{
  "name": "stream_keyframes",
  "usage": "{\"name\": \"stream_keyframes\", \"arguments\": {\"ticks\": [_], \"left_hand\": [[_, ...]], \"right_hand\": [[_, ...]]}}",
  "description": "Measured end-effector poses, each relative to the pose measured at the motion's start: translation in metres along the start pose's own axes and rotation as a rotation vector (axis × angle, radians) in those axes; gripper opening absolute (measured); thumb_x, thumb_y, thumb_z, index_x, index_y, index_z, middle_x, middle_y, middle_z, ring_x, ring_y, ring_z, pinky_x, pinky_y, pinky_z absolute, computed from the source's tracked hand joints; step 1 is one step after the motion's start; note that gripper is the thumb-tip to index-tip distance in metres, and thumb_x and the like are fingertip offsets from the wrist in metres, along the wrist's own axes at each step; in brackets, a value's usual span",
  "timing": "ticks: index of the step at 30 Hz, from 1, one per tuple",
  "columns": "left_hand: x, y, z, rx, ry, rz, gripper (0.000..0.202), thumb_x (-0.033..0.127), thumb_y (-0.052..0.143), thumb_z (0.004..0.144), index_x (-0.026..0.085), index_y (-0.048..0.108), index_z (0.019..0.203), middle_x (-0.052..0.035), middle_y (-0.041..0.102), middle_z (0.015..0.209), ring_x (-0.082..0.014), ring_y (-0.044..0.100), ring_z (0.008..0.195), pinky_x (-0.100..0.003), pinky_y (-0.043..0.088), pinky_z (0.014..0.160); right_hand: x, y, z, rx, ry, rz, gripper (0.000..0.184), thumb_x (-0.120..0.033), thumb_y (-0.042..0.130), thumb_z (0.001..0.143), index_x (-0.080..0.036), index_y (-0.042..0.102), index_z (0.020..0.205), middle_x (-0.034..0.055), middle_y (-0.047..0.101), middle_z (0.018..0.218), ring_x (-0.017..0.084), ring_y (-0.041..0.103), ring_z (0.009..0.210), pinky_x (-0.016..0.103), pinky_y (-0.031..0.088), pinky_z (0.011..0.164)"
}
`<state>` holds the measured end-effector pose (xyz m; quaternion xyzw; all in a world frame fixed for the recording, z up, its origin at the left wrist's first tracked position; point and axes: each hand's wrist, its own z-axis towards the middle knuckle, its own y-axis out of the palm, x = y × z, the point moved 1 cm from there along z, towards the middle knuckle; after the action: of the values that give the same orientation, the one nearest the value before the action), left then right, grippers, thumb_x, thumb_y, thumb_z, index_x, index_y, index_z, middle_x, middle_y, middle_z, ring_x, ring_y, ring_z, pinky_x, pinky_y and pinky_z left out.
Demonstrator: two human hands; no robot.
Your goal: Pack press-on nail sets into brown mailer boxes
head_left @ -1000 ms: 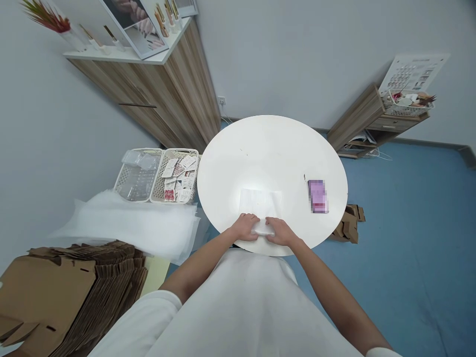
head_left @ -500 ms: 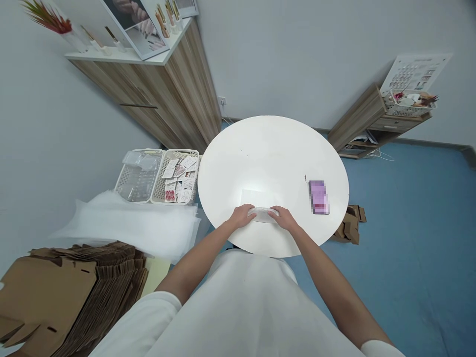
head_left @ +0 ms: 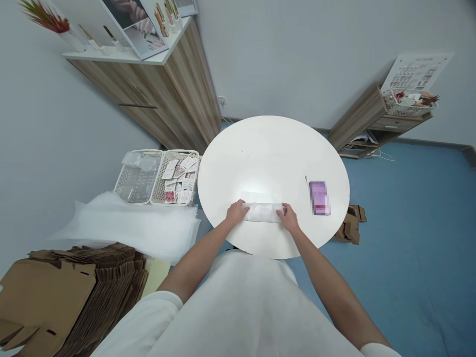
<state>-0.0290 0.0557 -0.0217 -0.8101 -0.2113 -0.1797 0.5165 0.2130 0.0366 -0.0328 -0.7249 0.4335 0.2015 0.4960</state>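
A long white bundle (head_left: 262, 212), wrapped in thin translucent packing foam, lies crosswise near the front of the round table. My left hand (head_left: 235, 213) grips its left end, thumb on the near side and fingers over the top. At the right end, my right hand (head_left: 288, 218) holds it in much the same way. Just beyond the bundle, a flat strip of the foam sheet (head_left: 257, 196) extends over the tabletop. What is inside the wrapping cannot be seen.
The white round table (head_left: 271, 148) also carries a purple pixelated item (head_left: 319, 198) at right. Left of it are a basket of cards (head_left: 158, 191), a basket of clear plastic packs (head_left: 119, 181), stacked foam sheets (head_left: 137, 218) and flattened cardboard boxes (head_left: 48, 297). More cardboard (head_left: 351, 228) lies right.
My hands have moved apart to the bundle's two ends. The bundle now shows a wider, flatter face than before.
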Motion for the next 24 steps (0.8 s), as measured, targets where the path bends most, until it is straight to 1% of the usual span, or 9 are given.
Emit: {"name": "stream_keyframes", "arguments": {"ticks": [4,7,9,11,13,16,18,21,24], "left_hand": [[0.004,-0.002,-0.006,0.154,0.043,0.105,0.044,0.038,0.042,0.080,0.019,0.035,0.119,-0.0101,0.044,0.121,-0.0240,0.042,0.109,-0.036,0.037,0.084],[0.015,-0.004,-0.015,0.237,0.195,0.197,0.046,0.037,0.041,0.080,0.020,0.033,0.122,-0.0108,0.035,0.128,-0.0256,0.032,0.117,-0.039,0.030,0.091],[0.024,-0.002,-0.022,0.204,0.355,0.255,0.043,0.036,0.039,0.081,0.021,0.036,0.121,-0.0091,0.034,0.130,-0.0246,0.028,0.120,-0.039,0.025,0.096],[0.032,0.004,-0.028,0.096,0.511,0.312,0.038,0.035,0.039,0.081,0.024,0.039,0.118,-0.0070,0.036,0.129,-0.0233,0.028,0.120,-0.039,0.021,0.098],[0.036,0.013,-0.033,-0.014,0.593,0.361,0.037,0.034,0.041,0.080,0.025,0.041,0.116,-0.0060,0.039,0.127,-0.0232,0.030,0.119,-0.041,0.019,0.098],[0.037,0.023,-0.037,-0.073,0.590,0.402,0.041,0.034,0.044,0.078,0.025,0.039,0.118,-0.0067,0.038,0.129,-0.0242,0.030,0.119,-0.044,0.019,0.097],[0.035,0.025,-0.038,-0.082,0.585,0.412,0.042,0.033,0.043,0.078,0.024,0.038,0.119,-0.0071,0.036,0.131,-0.0243,0.029,0.120,-0.044,0.019,0.097],[0.034,0.024,-0.038,-0.101,0.601,0.417,0.043,0.033,0.044,0.078,0.025,0.037,0.120,-0.0070,0.035,0.132,-0.0246,0.028,0.121,-0.044,0.019,0.097],[0.034,0.022,-0.037,-0.108,0.604,0.413,0.044,0.033,0.045,0.077,0.025,0.037,0.120,-0.0068,0.035,0.132,-0.0246,0.028,0.121,-0.044,0.019,0.097]], "right_hand": [[0.008,0.001,-0.004,0.095,-0.041,0.011,0.054,-0.038,0.049,0.070,-0.021,0.038,0.120,0.0086,0.049,0.111,0.022,0.049,0.103,0.035,0.040,0.086],[0.015,0.003,-0.012,0.162,-0.037,0.023,0.058,-0.037,0.050,0.069,-0.020,0.035,0.122,0.0110,0.042,0.120,0.025,0.043,0.110,0.038,0.037,0.091],[0.018,0.006,-0.018,0.159,-0.020,0.043,0.061,-0.037,0.050,0.069,-0.019,0.032,0.125,0.0118,0.039,0.124,0.026,0.039,0.114,0.040,0.036,0.092],[0.019,0.010,-0.022,0.128,0.010,0.061,0.065,-0.037,0.049,0.069,-0.018,0.027,0.127,0.0127,0.036,0.127,0.027,0.039,0.115,0.041,0.037,0.091],[0.017,0.013,-0.025,0.098,0.054,0.078,0.068,-0.037,0.049,0.068,-0.017,0.024,0.129,0.0136,0.034,0.129,0.027,0.042,0.112,0.039,0.040,0.088],[0.013,0.014,-0.023,0.093,0.112,0.128,0.071,-0.038,0.052,0.066,-0.018,0.024,0.129,0.0139,0.036,0.128,0.026,0.049,0.104,0.036,0.045,0.080],[0.010,0.012,-0.021,0.088,0.128,0.148,0.071,-0.038,0.054,0.065,-0.019,0.026,0.128,0.0135,0.041,0.124,0.024,0.052,0.100,0.035,0.046,0.077],[0.003,0.007,-0.019,-0.013,0.107,0.182,0.059,-0.034,0.054,0.067,-0.020,0.037,0.121,0.0104,0.054,0.112,0.022,0.056,0.094,0.033,0.047,0.074],[-0.004,0.004,-0.017,-0.102,0.081,0.228,0.043,-0.031,0.054,0.067,-0.019,0.049,0.108,0.0073,0.060,0.102,0.020,0.059,0.087,0.032,0.047,0.073]]}}
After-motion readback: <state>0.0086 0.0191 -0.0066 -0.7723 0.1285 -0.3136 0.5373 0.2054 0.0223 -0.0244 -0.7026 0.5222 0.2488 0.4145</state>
